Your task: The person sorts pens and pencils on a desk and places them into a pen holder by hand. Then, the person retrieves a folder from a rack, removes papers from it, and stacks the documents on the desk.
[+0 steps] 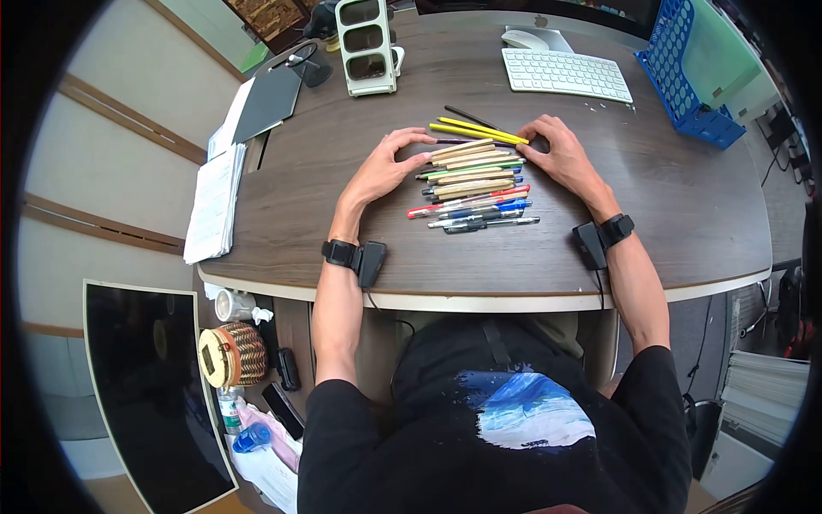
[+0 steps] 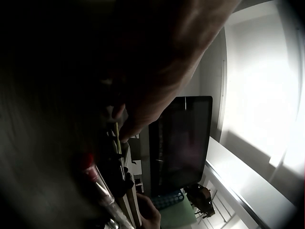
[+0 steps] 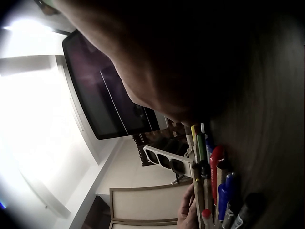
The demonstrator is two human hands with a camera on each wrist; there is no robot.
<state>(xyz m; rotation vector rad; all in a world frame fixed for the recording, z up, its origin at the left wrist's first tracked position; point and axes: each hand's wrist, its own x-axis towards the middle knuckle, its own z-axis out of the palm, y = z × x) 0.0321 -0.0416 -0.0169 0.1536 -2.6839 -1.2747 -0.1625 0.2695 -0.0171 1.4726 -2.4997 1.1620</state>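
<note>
Pencils and pens lie side by side in a stack on the desk. My left hand point(image 1: 390, 167) is at their left ends, its index fingertip touching the end of a dark purple pencil point(image 1: 467, 142) and the thumb apart from it, near the plain wooden pencils point(image 1: 467, 154). At the opposite ends, my right hand point(image 1: 561, 154) has bent fingers and thumb close around the tips of the dark purple and yellow pencils point(image 1: 479, 130); I cannot tell whether it grips them. Nearer me are a red pen point(image 1: 428, 211), blue pens point(image 3: 224, 200) and a black pen point(image 1: 492, 224).
A black pencil point(image 1: 467, 114) lies beyond the yellow ones. Farther back stand a white three-window holder point(image 1: 366, 47), a keyboard point(image 1: 565, 74) and a blue basket point(image 1: 685, 103). Stacked papers point(image 1: 214, 206) are on the left, and the desk's front edge point(image 1: 488, 301) is near my body.
</note>
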